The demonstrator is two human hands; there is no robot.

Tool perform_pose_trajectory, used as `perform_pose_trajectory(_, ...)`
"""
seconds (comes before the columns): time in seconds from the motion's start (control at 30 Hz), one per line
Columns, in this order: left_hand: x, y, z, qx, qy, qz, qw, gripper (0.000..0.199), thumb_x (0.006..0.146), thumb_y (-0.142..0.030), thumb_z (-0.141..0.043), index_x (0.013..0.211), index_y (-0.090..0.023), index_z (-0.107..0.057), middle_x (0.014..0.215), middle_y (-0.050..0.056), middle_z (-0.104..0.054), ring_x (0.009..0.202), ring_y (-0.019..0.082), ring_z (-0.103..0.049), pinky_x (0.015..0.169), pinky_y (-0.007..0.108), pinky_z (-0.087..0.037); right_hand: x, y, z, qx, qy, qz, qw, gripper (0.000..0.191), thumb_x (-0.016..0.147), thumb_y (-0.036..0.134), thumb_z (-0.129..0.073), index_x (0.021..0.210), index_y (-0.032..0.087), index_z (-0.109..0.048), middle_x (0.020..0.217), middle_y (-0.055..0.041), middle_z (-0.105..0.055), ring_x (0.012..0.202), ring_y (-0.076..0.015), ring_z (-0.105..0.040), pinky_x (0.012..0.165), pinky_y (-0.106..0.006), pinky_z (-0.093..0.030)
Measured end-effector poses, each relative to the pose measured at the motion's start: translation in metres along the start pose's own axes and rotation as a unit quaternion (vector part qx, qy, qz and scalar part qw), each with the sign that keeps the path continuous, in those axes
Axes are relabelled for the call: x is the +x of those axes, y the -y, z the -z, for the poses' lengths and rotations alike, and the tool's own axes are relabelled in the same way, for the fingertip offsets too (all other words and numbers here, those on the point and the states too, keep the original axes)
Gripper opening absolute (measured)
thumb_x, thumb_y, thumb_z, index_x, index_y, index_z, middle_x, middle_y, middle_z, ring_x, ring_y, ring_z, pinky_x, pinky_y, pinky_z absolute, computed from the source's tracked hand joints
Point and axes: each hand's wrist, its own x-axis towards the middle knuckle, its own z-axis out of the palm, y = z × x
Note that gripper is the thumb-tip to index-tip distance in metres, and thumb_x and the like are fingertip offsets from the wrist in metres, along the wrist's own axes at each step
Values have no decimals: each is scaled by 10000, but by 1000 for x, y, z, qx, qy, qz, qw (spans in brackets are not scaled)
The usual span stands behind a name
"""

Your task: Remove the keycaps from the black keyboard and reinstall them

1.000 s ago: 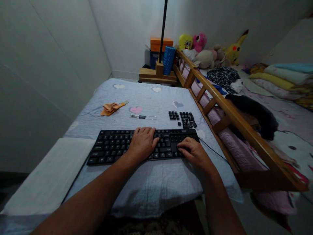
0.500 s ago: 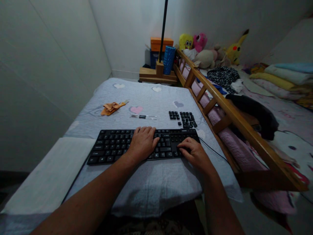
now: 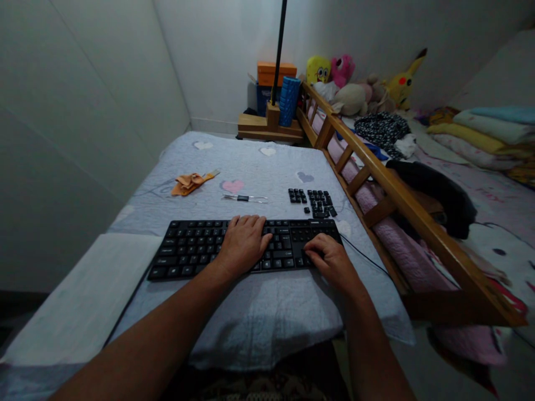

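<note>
A black keyboard [image 3: 196, 248] lies across the cloth-covered table in front of me. My left hand [image 3: 243, 242] rests flat on its middle, fingers stretched toward the far edge and thumb out to the right. At the keyboard's right end my right hand [image 3: 328, 255] is closed, thumb and fingertips pinched together over the lower keys. What the pinch holds, if anything, is hidden. On the number-pad side the upper area looks bare of keycaps. Beyond it lie several loose black keycaps [image 3: 320, 201] in small groups. A thin wire keycap puller [image 3: 243, 198] with a dark grip sits behind the keyboard.
An orange cloth with a brush [image 3: 190, 184] lies at the back left. A white sheet [image 3: 83, 295] covers the table's left side. A wooden bed rail [image 3: 376, 172] borders the right side. The keyboard's cable [image 3: 365, 256] runs right toward the rail.
My right hand's fingers have shifted very slightly, still at the keyboard's lower right. My left hand stays in place on the keys.
</note>
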Motion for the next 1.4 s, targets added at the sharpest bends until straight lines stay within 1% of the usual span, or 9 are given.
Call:
perform_pose_trajectory(0.17, 0, 0, 1, -2, 3, -4, 1000, 374, 976, -393, -464, 1249, -156, -557, 1262, 128, -642, 1183, 297, -548, 1039, 452, -348, 2, 2, -1, -12, 6, -10, 1000, 137, 890, 158, -562, 798, 209, -649, 846, -45, -615, 859, -202, -573, 805, -344, -435)
perform_pose_trajectory(0.4, 0, 0, 0, -1, 6, -1, 1000, 365, 973, -390, -473, 1236, -155, -564, 1263, 135, -639, 1180, 299, -552, 1037, 456, -349, 3, 3, -4, -6, 2, -40, 999, 118, 861, 128, -580, 774, 202, -611, 827, -30, -598, 841, -195, -559, 780, -322, -412)
perform_pose_trajectory(0.6, 0, 0, 1, 1, 9, -4, 1000, 386, 975, -387, -469, 1257, -139, -557, 1256, 134, -643, 1183, 300, -551, 1042, 460, -348, 4, 5, -4, -4, 5, -43, 999, 126, 873, 139, -560, 775, 199, -611, 843, -34, -587, 856, -194, -553, 784, -318, -400)
perform_pose_trajectory(0.9, 0, -1, 2, 4, 5, -2, 1000, 391, 975, -387, -476, 1265, -139, -562, 1277, 136, -637, 1183, 303, -554, 1034, 462, -358, 5, 4, -4, -25, 18, -43, 999, 138, 867, 141, -547, 749, 203, -582, 821, -27, -566, 828, -189, -539, 756, -307, -385)
perform_pose_trajectory(1.13, -1, 0, -1, 1, -1, -4, 1000, 373, 971, -383, -487, 1250, -148, -564, 1264, 136, -642, 1190, 297, -554, 1040, 454, -349, 3, 5, -6, -48, 6, -32, 998, 141, 879, 144, -534, 761, 198, -590, 826, -42, -562, 839, -204, -539, 779, -323, -387)
perform_pose_trajectory(1.4, 0, 1, 0, 2, 1, -4, 1000, 376, 976, -393, -469, 1248, -150, -564, 1257, 133, -644, 1182, 299, -556, 1033, 460, -360, 3, 3, -9, -55, -4, -22, 998, 147, 876, 143, -537, 759, 208, -597, 831, -40, -574, 829, -200, -543, 772, -318, -390)
